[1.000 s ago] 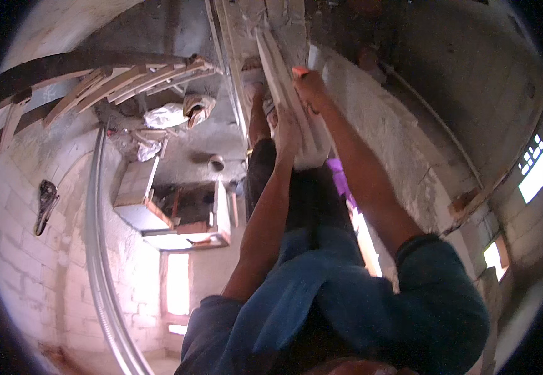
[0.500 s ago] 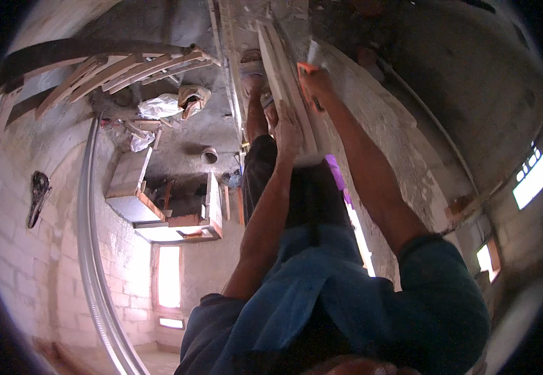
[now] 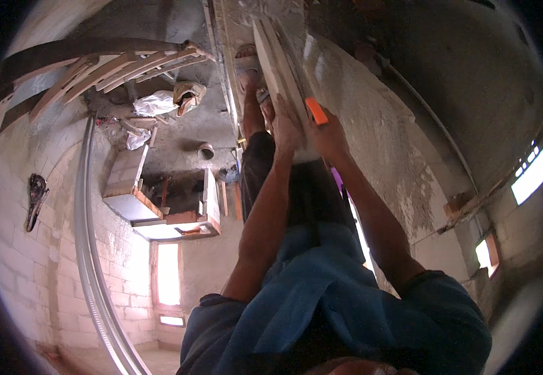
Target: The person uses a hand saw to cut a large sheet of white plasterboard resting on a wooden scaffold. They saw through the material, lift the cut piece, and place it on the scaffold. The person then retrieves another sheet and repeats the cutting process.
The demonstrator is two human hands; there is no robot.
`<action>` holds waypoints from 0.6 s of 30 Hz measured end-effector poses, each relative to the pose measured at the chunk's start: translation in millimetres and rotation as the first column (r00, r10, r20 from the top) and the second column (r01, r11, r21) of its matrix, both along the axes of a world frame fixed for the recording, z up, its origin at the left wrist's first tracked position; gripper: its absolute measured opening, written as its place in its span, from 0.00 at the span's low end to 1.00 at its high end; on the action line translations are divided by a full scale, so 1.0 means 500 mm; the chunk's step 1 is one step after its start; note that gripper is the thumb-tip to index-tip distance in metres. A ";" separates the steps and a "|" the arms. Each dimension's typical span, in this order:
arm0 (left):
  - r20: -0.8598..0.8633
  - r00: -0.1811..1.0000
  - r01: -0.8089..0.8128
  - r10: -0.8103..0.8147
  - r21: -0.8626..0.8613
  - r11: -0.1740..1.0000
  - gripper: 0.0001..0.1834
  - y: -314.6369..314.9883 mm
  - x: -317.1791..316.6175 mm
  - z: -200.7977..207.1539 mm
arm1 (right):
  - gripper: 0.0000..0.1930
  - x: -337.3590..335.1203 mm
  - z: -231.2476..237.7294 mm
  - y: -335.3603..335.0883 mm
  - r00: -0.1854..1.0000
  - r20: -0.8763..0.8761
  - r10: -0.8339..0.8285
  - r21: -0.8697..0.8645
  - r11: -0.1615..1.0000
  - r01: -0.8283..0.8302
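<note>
Head view. I saw the left hand (image 3: 286, 125) laid flat, fingers spread, against the pale wooden boards (image 3: 278, 69), which stood on edge beside the rough plastered wall (image 3: 378, 137). The right hand (image 3: 329, 134) gripped the boards' lower end, pinching an orange pencil-like marker (image 3: 316, 110) against them. My judgement: uneven pressure could let the boards slide down the wall, or the marker could slip from that pinch.
</note>
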State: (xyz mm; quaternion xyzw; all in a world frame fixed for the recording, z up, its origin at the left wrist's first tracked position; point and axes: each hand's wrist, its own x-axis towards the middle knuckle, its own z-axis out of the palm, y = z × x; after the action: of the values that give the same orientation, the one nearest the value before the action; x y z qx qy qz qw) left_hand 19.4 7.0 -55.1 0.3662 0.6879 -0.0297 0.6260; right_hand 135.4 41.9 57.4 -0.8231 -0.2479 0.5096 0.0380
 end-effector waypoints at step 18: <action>-0.062 0.991 0.125 -0.116 0.173 0.977 0.34 0.024 0.020 -0.029 | 0.19 0.066 0.353 -0.035 0.985 -0.158 -0.065 -0.322 0.947 0.011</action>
State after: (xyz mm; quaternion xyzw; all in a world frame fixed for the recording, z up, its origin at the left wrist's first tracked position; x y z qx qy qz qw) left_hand 29.3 18.7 -69.4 0.4605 0.6804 -0.0158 0.5699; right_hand 168.3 24.5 234.0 -0.7774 -0.1419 0.6092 -0.0653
